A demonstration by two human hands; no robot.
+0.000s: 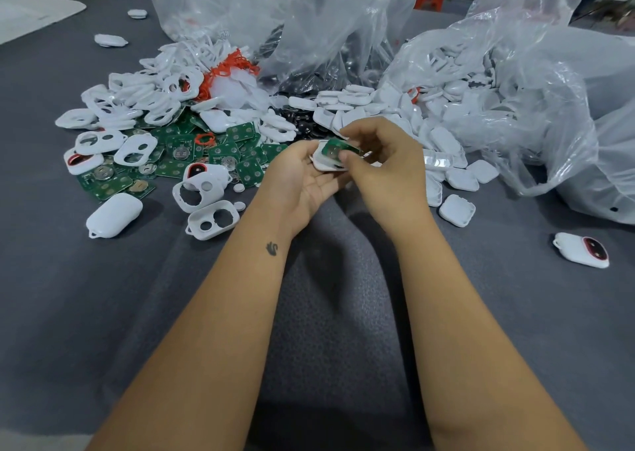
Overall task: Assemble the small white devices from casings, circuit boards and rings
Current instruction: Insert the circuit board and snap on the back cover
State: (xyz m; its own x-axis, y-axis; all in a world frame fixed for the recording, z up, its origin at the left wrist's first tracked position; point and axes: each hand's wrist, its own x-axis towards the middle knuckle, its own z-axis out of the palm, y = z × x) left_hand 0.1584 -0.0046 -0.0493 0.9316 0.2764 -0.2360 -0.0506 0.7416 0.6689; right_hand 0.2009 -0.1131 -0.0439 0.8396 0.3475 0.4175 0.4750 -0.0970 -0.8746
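My left hand point(302, 175) lies palm up and cradles a white casing half point(324, 163) in its fingers. My right hand point(381, 155) pinches a green circuit board point(338, 148) and holds it on top of that casing. Both hands hover over the grey cloth table point(326, 313) just in front of the parts heap. Green circuit boards point(182, 155) lie piled at the left centre, with white front casings with two holes point(134, 149) among them. Orange-red rings point(230, 65) sit tangled further back.
Clear plastic bags point(515, 89) with white casing halves stand at the back and right. Loose white back covers point(457, 210) lie right of my hands. One closed white device with a red ring point(582, 249) rests at the far right, another white device point(113, 215) at the left.
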